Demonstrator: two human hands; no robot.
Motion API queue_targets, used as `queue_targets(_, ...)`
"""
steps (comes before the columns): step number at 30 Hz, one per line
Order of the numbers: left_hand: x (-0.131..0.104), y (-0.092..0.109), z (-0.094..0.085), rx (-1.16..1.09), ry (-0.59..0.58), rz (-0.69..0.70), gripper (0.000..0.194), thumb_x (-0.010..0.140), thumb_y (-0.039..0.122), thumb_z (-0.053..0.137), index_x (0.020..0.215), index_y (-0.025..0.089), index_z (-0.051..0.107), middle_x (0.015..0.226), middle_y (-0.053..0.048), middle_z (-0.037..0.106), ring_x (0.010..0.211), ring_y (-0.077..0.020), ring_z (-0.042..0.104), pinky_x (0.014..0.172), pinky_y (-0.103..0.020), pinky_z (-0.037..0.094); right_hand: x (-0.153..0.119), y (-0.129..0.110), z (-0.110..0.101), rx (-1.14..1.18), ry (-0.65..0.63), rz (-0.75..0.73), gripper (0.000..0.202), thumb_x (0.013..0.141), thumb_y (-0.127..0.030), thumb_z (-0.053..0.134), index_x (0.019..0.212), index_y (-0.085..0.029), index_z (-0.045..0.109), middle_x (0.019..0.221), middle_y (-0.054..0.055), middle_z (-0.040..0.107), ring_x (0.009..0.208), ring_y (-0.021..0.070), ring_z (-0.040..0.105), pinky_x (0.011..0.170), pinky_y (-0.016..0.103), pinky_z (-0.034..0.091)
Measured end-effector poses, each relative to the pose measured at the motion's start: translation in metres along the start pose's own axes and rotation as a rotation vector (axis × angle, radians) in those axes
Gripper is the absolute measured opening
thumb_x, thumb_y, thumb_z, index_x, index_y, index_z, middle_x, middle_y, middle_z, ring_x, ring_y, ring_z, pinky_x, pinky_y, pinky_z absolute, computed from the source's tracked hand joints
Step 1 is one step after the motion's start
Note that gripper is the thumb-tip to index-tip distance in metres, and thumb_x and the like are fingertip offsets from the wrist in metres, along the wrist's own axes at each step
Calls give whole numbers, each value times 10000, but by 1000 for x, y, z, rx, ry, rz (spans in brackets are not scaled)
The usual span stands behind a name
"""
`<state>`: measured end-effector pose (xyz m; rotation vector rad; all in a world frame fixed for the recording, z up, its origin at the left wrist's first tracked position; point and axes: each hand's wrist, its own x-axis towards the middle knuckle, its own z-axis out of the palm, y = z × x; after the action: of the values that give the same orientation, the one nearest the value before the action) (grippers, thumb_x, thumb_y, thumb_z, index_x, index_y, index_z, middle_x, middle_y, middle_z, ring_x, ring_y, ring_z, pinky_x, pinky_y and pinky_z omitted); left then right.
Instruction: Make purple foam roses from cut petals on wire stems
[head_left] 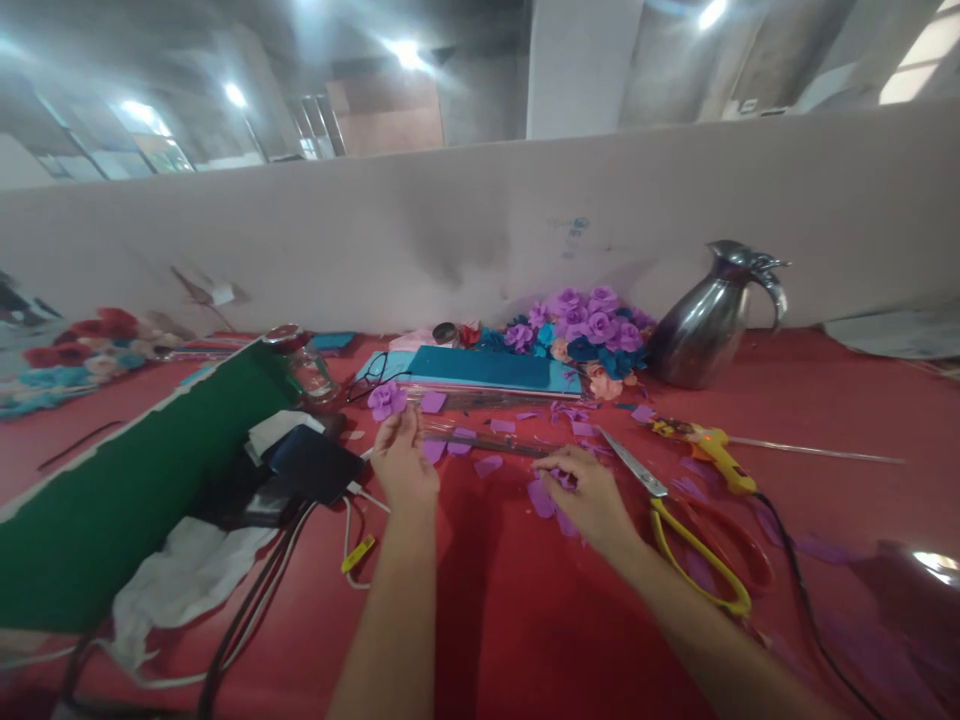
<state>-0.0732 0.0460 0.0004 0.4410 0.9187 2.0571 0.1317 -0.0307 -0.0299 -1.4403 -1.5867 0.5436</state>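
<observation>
My left hand point(405, 462) is raised over the table, its thumb and fingers pinched beneath a purple paper flower point(387, 401). Further right, my right hand point(589, 492) reaches low to the table with its fingers curled over a small pile of purple paper petals point(541, 499). Some purple shows between those fingers, though the fingertips are partly hidden. Between the hands lie a dark thin strip point(495, 443) and loose purple paper pieces point(487, 467). Scissors point(637, 470) with yellow and red handles lie open beside my right hand.
A yellow glue gun point(716, 455) with a cord lies right of the scissors. Behind stand a metal jug point(701, 325), a heap of paper flowers point(600, 325) and blue paper sheets point(480, 366). At left are a green board point(150, 490), a glass jar point(311, 375), a phone point(315, 464) and cables.
</observation>
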Motion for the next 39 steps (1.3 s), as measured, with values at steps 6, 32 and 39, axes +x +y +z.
queue_targets(6,-8,-6,2,39,-70,-47,203,557,153,800,671,159,633,686,17,695,677,-91,647,720,-213,480,18,-21,17,-443,-319,-121,245,776,-171,557,916,-235,747,937,57,705,947,237,558,898,362,393)
queue_targets(32,-26,-12,7,240,-445,-256,183,550,224,812,701,164,727,722,-29,721,755,-146,643,738,-257,468,27,-23,7,97,-120,-58,163,771,-220,525,848,-215,670,806,16,713,749,190,641,726,312,474)
queue_targets(39,-53,-22,12,365,-573,-280,156,591,264,797,692,161,738,675,-18,699,656,-121,584,670,-240,444,9,-24,-30,174,75,-120,84,771,-248,602,780,-212,677,783,34,690,752,191,625,708,309,484)
